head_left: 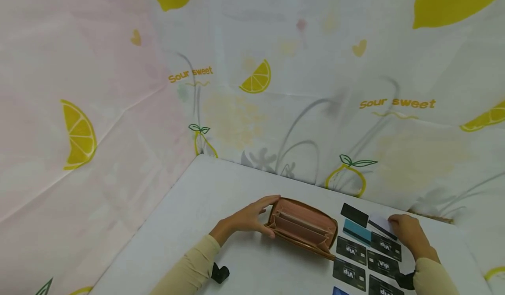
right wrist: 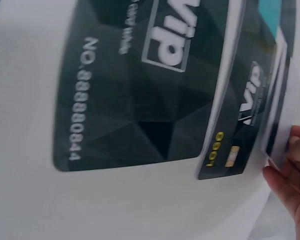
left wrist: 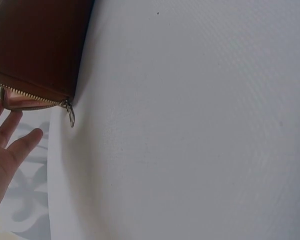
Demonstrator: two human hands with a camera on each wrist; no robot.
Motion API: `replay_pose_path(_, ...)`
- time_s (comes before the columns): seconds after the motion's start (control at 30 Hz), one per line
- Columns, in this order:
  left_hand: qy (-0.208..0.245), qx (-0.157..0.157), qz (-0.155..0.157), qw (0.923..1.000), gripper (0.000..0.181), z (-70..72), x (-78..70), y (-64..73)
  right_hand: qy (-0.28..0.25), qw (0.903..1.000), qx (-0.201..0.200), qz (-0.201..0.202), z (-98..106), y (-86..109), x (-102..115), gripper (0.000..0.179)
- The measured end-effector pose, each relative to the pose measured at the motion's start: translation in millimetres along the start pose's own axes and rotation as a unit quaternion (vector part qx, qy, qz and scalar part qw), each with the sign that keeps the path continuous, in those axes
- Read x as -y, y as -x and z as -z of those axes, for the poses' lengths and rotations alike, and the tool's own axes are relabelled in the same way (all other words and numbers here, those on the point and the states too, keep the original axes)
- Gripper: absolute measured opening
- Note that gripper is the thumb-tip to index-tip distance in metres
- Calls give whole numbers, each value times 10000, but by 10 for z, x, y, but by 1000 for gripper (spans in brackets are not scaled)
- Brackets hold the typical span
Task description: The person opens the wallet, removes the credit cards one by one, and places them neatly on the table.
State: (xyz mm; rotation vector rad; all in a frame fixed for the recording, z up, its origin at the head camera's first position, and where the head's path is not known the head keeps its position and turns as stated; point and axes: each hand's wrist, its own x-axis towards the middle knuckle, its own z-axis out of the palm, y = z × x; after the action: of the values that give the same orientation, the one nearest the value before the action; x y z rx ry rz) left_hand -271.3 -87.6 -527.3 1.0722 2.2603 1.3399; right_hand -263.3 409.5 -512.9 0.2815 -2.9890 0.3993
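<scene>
A brown zip-around wallet point(head_left: 301, 227) lies unzipped, its pinkish-brown compartments facing up. My left hand point(head_left: 249, 217) grips its left end, thumb at the near side and fingers at the far side. The left wrist view shows the wallet's brown outer face and a zipper pull point(left wrist: 71, 116) at its corner. At the far right of the card rows, my right hand point(head_left: 410, 232) pinches the edge of a white card with a black stripe point(head_left: 382, 225). In the right wrist view, fingertips point(right wrist: 275, 175) are on that card's edge, beside a black VIP card point(right wrist: 235, 115).
Several black VIP cards point(head_left: 349, 274) lie in two columns right of the wallet, with a blue-and-black card point(head_left: 355, 230) and a plain black card point(head_left: 354, 215) farther back. The white table point(head_left: 232, 185) meets a lemon-print backdrop point(head_left: 300, 133) behind and at left.
</scene>
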Motion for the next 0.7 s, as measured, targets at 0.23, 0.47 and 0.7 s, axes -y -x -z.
replay_pose_path(0.23, -71, -36, 4, 10000, 112, -5, 10, 3, 226, 9993, 156, 270, -57, -9, 3, 19)
replay_pose_path(0.47, 7, 2, 172, 9999, 112, 12, -13, -9, -158, 9944, 1041, 34, 44, -93, 275, 32)
replay_pose_path(0.7, 14, 1, 206, 9998, 112, 9, -23, -29, -274, 9868, 1592, -120, 82, -126, 355, 25)
